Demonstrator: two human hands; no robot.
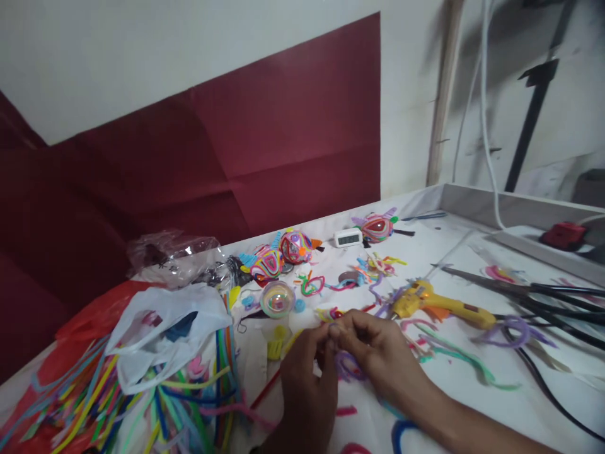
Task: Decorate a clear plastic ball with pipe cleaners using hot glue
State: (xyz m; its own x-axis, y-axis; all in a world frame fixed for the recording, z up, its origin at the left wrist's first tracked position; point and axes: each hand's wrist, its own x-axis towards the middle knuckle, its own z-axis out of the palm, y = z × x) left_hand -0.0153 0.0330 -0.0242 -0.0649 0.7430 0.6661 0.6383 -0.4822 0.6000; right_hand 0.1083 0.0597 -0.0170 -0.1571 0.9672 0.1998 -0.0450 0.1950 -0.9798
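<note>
Near the front middle of the table, my left hand (309, 372) and my right hand (373, 353) meet at the fingertips. The fingers of both are pinched together around something small, mostly hidden between them. A purple pipe cleaner coil (348, 367) shows just below the fingertips. To the right of my hands lies a yellow glue gun (444, 306). Behind them stands a round clear dome (278, 299) beside a yellow piece (276, 343). A red stick (265, 389) lies by my left hand.
Pipe cleaners (94, 391) and a white plastic bag (165, 321) fill the left. Black-handled scissors (543, 293) lie right, beside a black cable (543, 384). Along the back are decorated figures (267, 263) and a small digital clock (348, 238). A power strip (529, 243) sits back right.
</note>
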